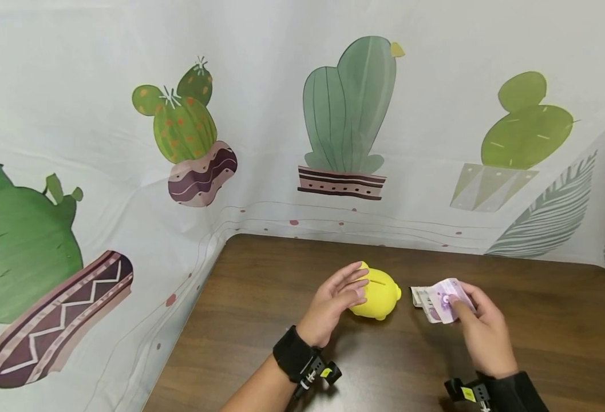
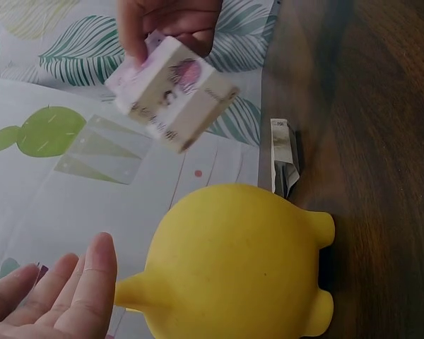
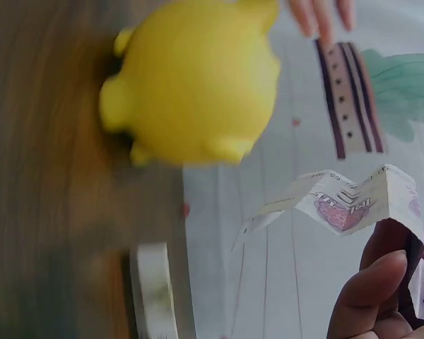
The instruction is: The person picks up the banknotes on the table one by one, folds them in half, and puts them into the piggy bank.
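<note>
A yellow piggy bank (image 1: 379,294) stands on the dark wooden table (image 1: 539,320), its slot on top. My left hand (image 1: 351,286) lies open along the pig's left side, fingers straight; in the left wrist view the fingers (image 2: 63,293) sit just beside the piggy bank (image 2: 240,261). My right hand (image 1: 459,306) is to the pig's right and pinches a folded pink banknote (image 1: 443,297) between thumb and fingers, lifted off the table. The banknote (image 2: 173,92) hangs above and beyond the pig. From the right wrist, the banknote (image 3: 346,201) is bent and the piggy bank (image 3: 194,78) is blurred.
Another folded banknote (image 1: 418,296) lies on the table just right of the pig, also seen as a folded note (image 2: 283,166) behind it. A cactus-print cloth (image 1: 343,114) hangs behind and to the left of the table.
</note>
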Available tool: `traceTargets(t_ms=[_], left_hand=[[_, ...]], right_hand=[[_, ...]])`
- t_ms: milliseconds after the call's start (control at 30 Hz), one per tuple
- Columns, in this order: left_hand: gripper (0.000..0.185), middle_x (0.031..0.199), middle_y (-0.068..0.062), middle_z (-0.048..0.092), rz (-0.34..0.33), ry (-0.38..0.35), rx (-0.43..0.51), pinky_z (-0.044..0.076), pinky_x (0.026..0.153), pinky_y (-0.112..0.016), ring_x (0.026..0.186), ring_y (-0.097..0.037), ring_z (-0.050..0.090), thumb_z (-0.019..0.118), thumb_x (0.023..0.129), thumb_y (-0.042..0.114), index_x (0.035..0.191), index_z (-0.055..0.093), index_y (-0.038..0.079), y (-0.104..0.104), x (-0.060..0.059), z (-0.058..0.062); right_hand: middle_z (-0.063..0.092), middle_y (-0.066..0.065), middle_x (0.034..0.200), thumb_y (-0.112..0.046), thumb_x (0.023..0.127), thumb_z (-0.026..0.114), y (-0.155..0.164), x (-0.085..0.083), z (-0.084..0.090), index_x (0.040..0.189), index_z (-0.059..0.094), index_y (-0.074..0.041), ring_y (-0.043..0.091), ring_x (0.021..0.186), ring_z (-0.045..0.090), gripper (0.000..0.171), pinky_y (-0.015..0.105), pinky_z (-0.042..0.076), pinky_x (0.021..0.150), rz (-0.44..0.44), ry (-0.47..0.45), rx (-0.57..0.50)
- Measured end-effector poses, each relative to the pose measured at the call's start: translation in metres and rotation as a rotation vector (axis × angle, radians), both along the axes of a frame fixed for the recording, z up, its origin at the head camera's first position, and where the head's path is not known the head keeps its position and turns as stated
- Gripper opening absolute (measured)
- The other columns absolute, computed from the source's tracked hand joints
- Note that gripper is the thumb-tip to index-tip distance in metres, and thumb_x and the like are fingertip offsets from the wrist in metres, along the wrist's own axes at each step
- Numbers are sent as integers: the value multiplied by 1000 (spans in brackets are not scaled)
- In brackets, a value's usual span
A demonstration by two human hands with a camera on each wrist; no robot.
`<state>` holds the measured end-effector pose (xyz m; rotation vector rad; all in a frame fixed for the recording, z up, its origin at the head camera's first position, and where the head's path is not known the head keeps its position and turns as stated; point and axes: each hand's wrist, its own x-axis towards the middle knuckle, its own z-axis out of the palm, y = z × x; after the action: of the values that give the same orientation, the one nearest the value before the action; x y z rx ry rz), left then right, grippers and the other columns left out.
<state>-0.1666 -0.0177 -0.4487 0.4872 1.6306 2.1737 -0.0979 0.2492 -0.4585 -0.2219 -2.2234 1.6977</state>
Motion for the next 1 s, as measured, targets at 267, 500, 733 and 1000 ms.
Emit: traceTargets(t_ms=[267, 500, 733, 1000], left_hand=[[53, 152, -17, 50, -38, 8, -20, 46, 110, -29, 141, -37, 47, 61, 96, 8, 147, 48, 2, 3, 3, 3], [51, 153, -17, 48, -66, 6, -33, 48, 108, -27, 142, -35, 46, 61, 96, 6, 146, 50, 5, 7, 5, 4], [53, 149, -16, 53, -84, -5, -55, 53, 98, -25, 135, -27, 53, 64, 92, 2, 144, 54, 6, 9, 6, 3], [39, 116, -5, 67, -71, 1, -80, 55, 86, -24, 104, -11, 63, 67, 91, 1, 129, 61, -6, 8, 9, -2]], right_hand=[[68, -5, 103, -1, 104, 48, -17, -5, 4, 119, 63, -10, 5, 87, 66, 23, 20, 55, 71, 241, 137, -449], [67, -3, 109, 0, 106, 42, -29, -5, 8, 123, 62, -11, 7, 94, 67, 28, 21, 58, 77, 405, 130, -546], [67, -3, 112, -3, 107, 39, -41, -6, 9, 126, 60, -12, 7, 95, 68, 30, 22, 58, 79, 499, 101, -572], [64, -4, 113, -7, 108, 41, -57, -11, 13, 128, 59, -13, 6, 94, 66, 27, 22, 58, 76, 521, 77, -526]])
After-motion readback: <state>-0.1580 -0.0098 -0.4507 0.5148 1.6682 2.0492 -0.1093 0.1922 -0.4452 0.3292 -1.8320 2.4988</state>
